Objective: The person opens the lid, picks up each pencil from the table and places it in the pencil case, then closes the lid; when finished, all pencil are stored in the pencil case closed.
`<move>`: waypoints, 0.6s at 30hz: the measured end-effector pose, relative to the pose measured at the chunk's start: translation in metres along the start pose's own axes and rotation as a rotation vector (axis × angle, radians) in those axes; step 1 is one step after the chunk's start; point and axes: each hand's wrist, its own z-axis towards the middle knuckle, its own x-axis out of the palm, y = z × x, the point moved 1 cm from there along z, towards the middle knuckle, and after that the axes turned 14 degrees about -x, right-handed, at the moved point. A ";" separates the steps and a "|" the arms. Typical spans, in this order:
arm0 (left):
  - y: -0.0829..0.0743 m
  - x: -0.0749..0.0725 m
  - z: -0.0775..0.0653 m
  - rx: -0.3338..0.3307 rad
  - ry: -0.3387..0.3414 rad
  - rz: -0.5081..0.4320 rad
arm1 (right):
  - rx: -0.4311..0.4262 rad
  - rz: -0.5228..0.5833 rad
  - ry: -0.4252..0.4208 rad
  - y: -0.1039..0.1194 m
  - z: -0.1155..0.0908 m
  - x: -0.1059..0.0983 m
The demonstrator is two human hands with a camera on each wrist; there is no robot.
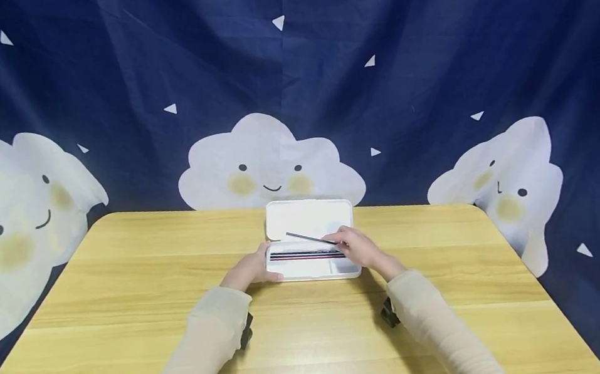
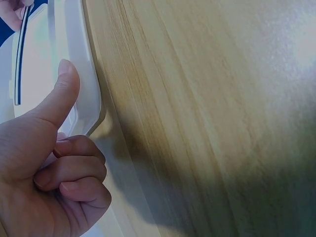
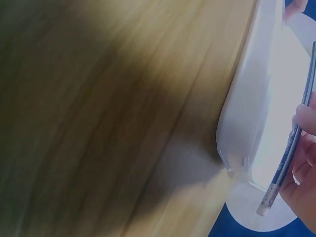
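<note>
A white pencil case [image 1: 317, 277] lies on the table with its lid [image 1: 309, 214] folded back. My left hand [image 1: 254, 267] grips the case's left end, its thumb along the front rim and the other fingers curled by the end in the left wrist view. Over the open case, my right hand [image 1: 360, 247] pinches a dark striped pencil [image 3: 291, 148] between thumb and fingers. The pencil slants up to the left in the head view; its white eraser end points toward me in the right wrist view. Several dark and red pencils [image 1: 303, 255] lie lengthwise inside the case.
The wooden table [image 1: 151, 307] reaches back to a dark blue curtain [image 1: 347, 29] printed with white clouds. The case stands near the table's far edge. Small black devices [image 1: 389, 313] are strapped at both wrists.
</note>
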 end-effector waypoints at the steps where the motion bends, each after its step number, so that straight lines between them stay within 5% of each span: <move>1: 0.000 0.000 0.000 -0.002 0.001 -0.002 | 0.003 0.005 0.005 0.000 0.001 0.001; 18: 0.004 0.003 0.007 -0.014 -0.001 -0.009 | -0.048 -0.037 0.056 -0.007 0.013 0.019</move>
